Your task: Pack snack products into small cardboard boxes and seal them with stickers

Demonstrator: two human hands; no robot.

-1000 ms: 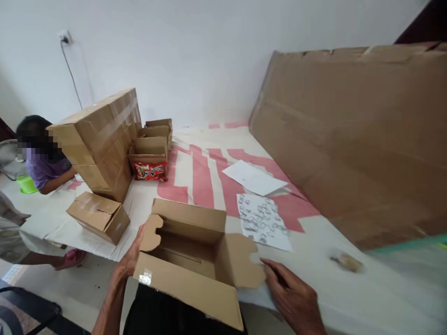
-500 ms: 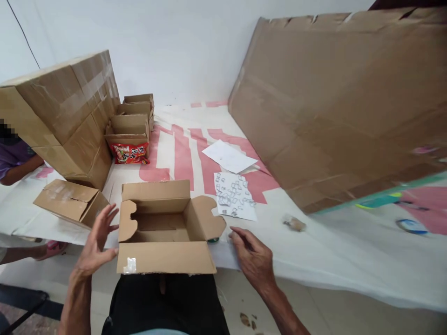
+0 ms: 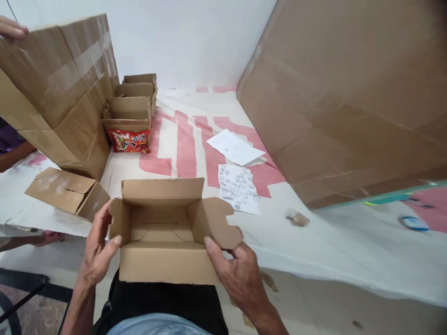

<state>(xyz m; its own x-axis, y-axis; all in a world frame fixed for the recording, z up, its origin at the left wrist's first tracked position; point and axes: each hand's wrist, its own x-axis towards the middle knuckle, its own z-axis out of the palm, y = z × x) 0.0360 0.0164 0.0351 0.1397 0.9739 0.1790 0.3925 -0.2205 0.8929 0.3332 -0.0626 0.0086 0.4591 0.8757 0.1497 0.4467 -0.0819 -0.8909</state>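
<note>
An open cardboard box (image 3: pixel 160 265) is in front of me at the table's front edge, its flaps spread outward and nothing visible inside. My left hand (image 3: pixel 99 249) grips its left end, thumb on the near corner and fingers behind the left flap. On the other side my right hand (image 3: pixel 235 270) holds the right end, with the thumb on the near right corner and the fingers under the scalloped flap. A closed cardboard box (image 3: pixel 66 190) lies left of my left hand.
Several open cardboard boxes (image 3: pixel 134 104) stand in a row at the back left, a red food packet (image 3: pixel 130 141) at their front. Large taped cardboard panels rise at left (image 3: pixel 70 74) and right (image 3: pixel 342 102). Papers (image 3: pixel 239 188) lie mid-table. Another person's hand (image 3: pixel 12 29) rests on the left panel.
Both my hands have closed in on the open box and taken hold of its ends. The box is tilted differently, and its right flap is farther right. Another person's hand has appeared at upper left.
</note>
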